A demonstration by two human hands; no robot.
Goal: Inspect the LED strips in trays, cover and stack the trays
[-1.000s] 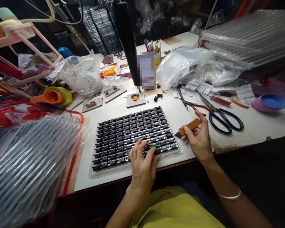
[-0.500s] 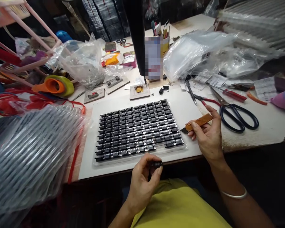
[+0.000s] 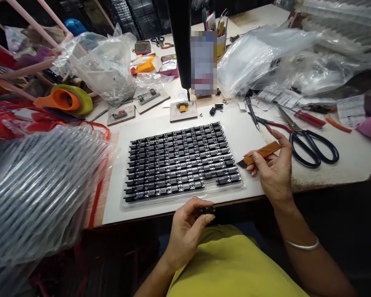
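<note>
Black chip [image 3: 207, 209] pinched in left hand [image 3: 187, 231]; right hand [image 3: 273, 173] grips brown strip [image 3: 262, 152].

Electronics workshop: component tray [image 3: 123, 201], scissors [image 3: 309, 144], cluttered workbench [image 3: 343, 165].

Bare white mat [image 3: 247, 136] lies open between my right hand [image 3: 273, 173] and the tray [image 3: 182, 163] of chips, and a narrow bare strip runs along the tray's near edge, above my left hand [image 3: 187, 231]. To the right, scissors [image 3: 309, 144] and a red-handled tool [image 3: 309, 119] block the tabletop. Behind the tray, a small wooden block [image 3: 183, 111] and a black post [image 3: 181, 45] stand in the way. Plastic bags [image 3: 259, 62] crowd the far right. On my left, a stack of clear sleeves [image 3: 40, 189] presses close to the mat's edge.
</note>
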